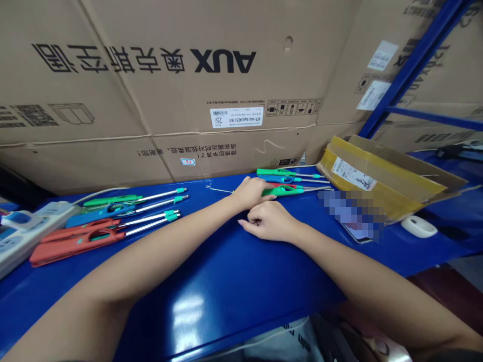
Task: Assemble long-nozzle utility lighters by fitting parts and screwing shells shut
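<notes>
My left hand (252,194) reaches across the blue tabletop (234,281), its fingers closed over the handle end of a green long-nosed lighter (282,190). That lighter lies with its metal nozzle pointing right, and a red lighter (292,186) shows partly behind it. Just below and touching or nearly touching the left hand, my right hand (273,221) is curled into a loose fist, thumb toward the left, with nothing visible in it. Beyond them lie a blue lighter (278,179) and another green lighter (277,172), side by side.
On the left, red lighters (75,246), a blue lighter (96,215) and a green lighter (111,200) lie beside a white power strip (45,221). A large cardboard box (151,90) walls the back. Right are a yellow-taped carton (392,176), a phone (352,221) and a white mouse (418,227).
</notes>
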`<state>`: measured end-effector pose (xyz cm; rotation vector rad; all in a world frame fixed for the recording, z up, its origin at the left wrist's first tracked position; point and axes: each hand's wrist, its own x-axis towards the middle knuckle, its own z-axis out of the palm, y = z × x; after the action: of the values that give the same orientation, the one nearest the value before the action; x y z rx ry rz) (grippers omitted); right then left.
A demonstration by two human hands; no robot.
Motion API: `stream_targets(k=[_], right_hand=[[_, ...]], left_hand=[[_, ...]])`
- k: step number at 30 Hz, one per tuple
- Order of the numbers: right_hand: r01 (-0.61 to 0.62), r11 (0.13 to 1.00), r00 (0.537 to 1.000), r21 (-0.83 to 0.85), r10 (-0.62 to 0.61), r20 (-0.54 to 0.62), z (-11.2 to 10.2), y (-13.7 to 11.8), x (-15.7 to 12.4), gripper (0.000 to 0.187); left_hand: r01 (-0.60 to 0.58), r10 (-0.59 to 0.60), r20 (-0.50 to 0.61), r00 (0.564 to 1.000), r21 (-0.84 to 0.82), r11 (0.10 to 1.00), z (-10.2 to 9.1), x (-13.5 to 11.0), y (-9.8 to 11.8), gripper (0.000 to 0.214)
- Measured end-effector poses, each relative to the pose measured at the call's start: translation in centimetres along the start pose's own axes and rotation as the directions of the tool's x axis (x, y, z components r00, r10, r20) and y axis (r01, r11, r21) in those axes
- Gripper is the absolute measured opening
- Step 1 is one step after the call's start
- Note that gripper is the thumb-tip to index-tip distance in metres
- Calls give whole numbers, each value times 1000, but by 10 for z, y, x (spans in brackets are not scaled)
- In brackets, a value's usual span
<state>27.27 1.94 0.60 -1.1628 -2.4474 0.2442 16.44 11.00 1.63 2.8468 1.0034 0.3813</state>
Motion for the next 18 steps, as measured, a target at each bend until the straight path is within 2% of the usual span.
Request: stream_targets(k=[6,12,18], right_hand=[[-13,1000,1000,5,13,-4,2,2,1,45],[-16,1000,1000,26,16,14,6,3,0,43],[-11,999,1000,43,10,24,7,0,0,39]], left_hand=[[-77,76,17,997,47,996,3,14,4,26],[-77,80,-24,996,106,991,13,27,12,32],[-108,112,-24,993,109,988,17,27,14,36]])
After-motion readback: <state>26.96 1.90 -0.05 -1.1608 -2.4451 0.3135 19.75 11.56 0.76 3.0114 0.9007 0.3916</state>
